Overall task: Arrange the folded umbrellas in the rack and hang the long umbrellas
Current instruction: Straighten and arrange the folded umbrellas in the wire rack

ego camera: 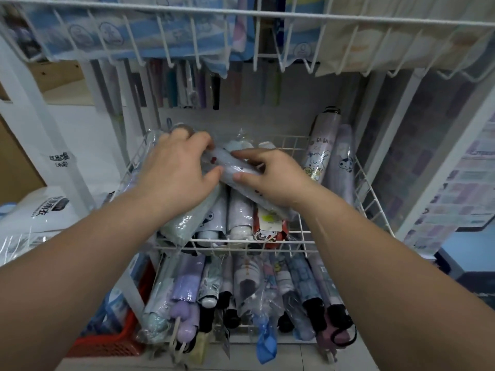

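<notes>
Bare forearms, no sleeves; left hand (175, 167), right hand (276, 175) ungloved

From my feed the middle basket (300, 236) reads as thin metal wire with a smooth white coating, faintly glossy; the upper wire shelf (241, 14) looks the same. The pale folded umbrella (233, 167) under both hands is matt cloth inside a clear plastic sleeve that is crinkled and throws bright glints. The mint umbrella (184, 223) has the same shiny film over soft fabric. In the lower basket (241, 328), the lilac handle (184, 314) is smooth, semi-gloss plastic, and the blue strap (265, 344) looks like woven cloth. The red crate (107, 344) is perforated matt plastic. The white bags (40, 210) are slick, printed plastic film.
</notes>
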Available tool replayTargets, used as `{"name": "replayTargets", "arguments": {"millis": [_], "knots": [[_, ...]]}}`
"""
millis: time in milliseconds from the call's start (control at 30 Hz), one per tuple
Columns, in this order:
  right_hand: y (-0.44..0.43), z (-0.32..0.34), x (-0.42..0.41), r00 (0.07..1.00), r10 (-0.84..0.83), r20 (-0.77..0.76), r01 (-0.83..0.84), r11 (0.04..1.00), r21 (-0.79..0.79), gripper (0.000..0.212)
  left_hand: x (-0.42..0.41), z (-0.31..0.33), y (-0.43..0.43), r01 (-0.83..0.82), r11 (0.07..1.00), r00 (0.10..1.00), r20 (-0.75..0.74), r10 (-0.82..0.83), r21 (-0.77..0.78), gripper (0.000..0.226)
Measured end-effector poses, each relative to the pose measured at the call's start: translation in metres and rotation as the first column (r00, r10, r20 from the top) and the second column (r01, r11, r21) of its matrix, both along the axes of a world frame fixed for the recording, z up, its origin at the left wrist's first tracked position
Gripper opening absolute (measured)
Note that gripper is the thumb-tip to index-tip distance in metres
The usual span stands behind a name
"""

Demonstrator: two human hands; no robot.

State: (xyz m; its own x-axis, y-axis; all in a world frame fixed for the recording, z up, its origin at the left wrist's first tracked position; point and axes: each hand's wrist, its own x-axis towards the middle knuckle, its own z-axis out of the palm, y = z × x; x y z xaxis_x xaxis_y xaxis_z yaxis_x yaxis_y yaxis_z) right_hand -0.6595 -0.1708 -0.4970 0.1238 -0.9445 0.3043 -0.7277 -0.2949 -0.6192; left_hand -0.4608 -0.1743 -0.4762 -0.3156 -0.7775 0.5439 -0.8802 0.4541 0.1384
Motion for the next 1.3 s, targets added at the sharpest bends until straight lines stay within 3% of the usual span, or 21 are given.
{"name": "replayTargets", "arguments": {"millis": [67, 133, 200, 300, 433, 500, 567, 667, 833, 967, 1133, 1200, 1300], "knots": [[0.001, -0.005, -0.009, 1.000, 0.020, 0.016, -0.020, 0.999, 0.039, 0.047, -0.012, 0.000, 0.002, 0.011, 0.999, 0.985, 0.170, -0.005, -0.035, 0.051], [0.007, -0.011, -0.020, 1.000, 0.027, -0.001, -0.027, 0.998, 0.062, 0.053, -0.023, -0.002, 0.000, 0.042, 0.997, 0.948, 0.314, -0.060, 0.065, 0.057], [0.017, -0.017, -0.032, 1.000, 0.014, -0.024, -0.011, 0.995, 0.095, 0.067, -0.028, -0.003, -0.003, 0.048, 0.986, 0.926, 0.364, -0.104, 0.159, 0.061], [0.025, -0.017, -0.044, 1.000, -0.005, -0.021, 0.007, 0.995, 0.098, 0.068, -0.026, -0.005, -0.007, 0.060, 0.985, 0.946, 0.305, -0.108, 0.161, 0.062], [0.022, -0.008, -0.038, 0.990, -0.090, 0.112, 0.086, 0.995, 0.042, 0.055, -0.014, -0.003, -0.008, -0.099, 0.994, 0.984, 0.152, 0.090, 0.050, 0.077], [0.015, -0.007, -0.032, 0.961, -0.190, 0.202, 0.193, 0.981, 0.005, 0.050, -0.008, -0.002, -0.007, -0.135, 0.980, 0.986, 0.116, 0.119, 0.145, 0.086], [0.013, -0.006, -0.030, 0.929, -0.272, 0.251, 0.279, 0.960, 0.011, 0.048, -0.005, -0.007, -0.006, -0.127, 0.948, 0.974, 0.219, 0.063, 0.293, 0.090], [0.016, -0.015, -0.028, 0.922, -0.332, 0.202, 0.331, 0.943, 0.037, 0.048, -0.007, -0.018, -0.008, -0.069, 0.919, 0.978, 0.207, -0.015, 0.388, 0.081], [0.017, -0.019, -0.015, 0.945, -0.298, 0.135, 0.298, 0.954, 0.018, 0.043, -0.002, -0.021, -0.009, -0.055, 0.957, 0.998, 0.024, 0.050, 0.285, 0.066], [0.015, -0.013, -0.005, 0.973, -0.218, 0.073, 0.217, 0.976, 0.020, 0.037, 0.004, -0.025, -0.009, -0.093, 0.951, 0.991, 0.118, 0.061, 0.295, 0.060], [0.020, -0.019, -0.015, 0.977, -0.198, 0.081, 0.195, 0.980, 0.044, 0.038, -0.016, -0.016, 0.000, -0.035, 0.986, 0.994, 0.104, 0.018, 0.165, 0.053], [0.020, -0.025, -0.033, 0.942, -0.298, 0.153, 0.294, 0.954, 0.053, 0.040, -0.034, -0.012, 0.005, 0.045, 0.983, 0.996, 0.064, -0.057, 0.175, 0.053], [0.023, -0.031, -0.065, 0.824, -0.539, 0.178, 0.540, 0.840, 0.044, 0.052, -0.067, -0.005, 0.009, 0.172, 0.961, 0.985, -0.028, -0.170, 0.218, 0.052]]}}
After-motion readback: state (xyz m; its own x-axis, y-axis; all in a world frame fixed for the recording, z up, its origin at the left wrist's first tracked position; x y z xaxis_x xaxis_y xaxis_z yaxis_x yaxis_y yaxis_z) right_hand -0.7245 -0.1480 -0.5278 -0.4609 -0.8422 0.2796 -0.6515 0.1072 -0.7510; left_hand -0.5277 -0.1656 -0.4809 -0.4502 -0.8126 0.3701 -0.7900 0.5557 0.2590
